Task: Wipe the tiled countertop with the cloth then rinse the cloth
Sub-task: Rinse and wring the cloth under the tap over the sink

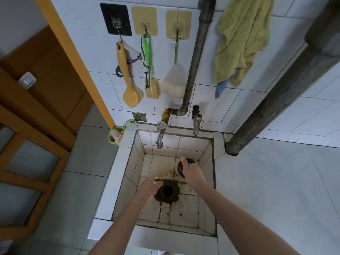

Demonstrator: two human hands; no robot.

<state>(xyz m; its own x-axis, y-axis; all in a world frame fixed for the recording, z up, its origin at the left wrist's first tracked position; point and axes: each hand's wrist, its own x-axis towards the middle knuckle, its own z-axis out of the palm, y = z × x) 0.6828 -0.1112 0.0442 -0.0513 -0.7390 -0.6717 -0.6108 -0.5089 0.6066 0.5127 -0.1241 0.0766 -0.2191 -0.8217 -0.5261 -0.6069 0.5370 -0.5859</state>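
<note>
Reached down into the white tiled sink (125, 153) at the lower middle of the frame with both hands, well apart from each other. Curled the left hand (150, 186) just beside the rusty round drain hole (167, 190); maybe pinched a small dark bit there, but too small to tell. Laid the right hand (193, 172) on the black round disc (181, 168) at the back of the sink, thumb sticking out; could not tell if gripped or only touched, with the fingers hidden. Held no cloth at all.

Risked smearing brown dirt from the sink onto the cloth with unwashed hands, and then onto the pale tiled surface (276, 190) at the right of the frame. Risked pulling two cloths down at once with a fast tug, and dropping one into the grimy sink. Risked losing a small thing down the open drain hole too.

Left the fuzzy yellow-green cloth (239, 39) hanging on the wall at the upper right of the frame, far from both hands. Looked thick, soft and crumpled, draped in loose folds, with a small blue cloth (221, 88) poking out under it.
</note>
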